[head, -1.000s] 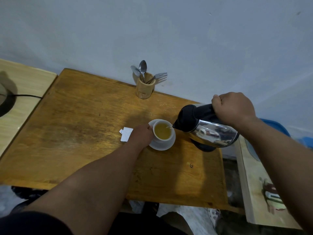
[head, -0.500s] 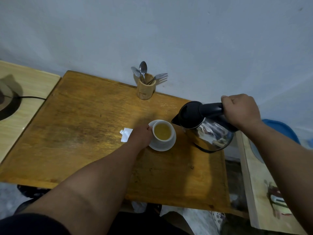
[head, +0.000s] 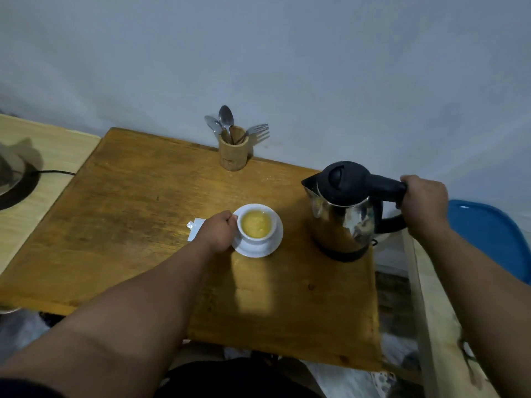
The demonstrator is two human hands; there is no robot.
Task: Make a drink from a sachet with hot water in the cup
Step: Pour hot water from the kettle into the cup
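While kettle [head: 343, 222] stands upright, markings perhaps unreadable

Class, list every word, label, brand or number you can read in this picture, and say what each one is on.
None can be read.
Kettle: no brand or marking shows.
Sachet: plain white where visible, mostly behind the left hand.
Cup and cutlery holder: no lettering.

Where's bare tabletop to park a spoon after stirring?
Bare: the wooden table left of the sachet, and the near edge in front of the saucer. Crowded: between cup and kettle, and around the utensil holder.
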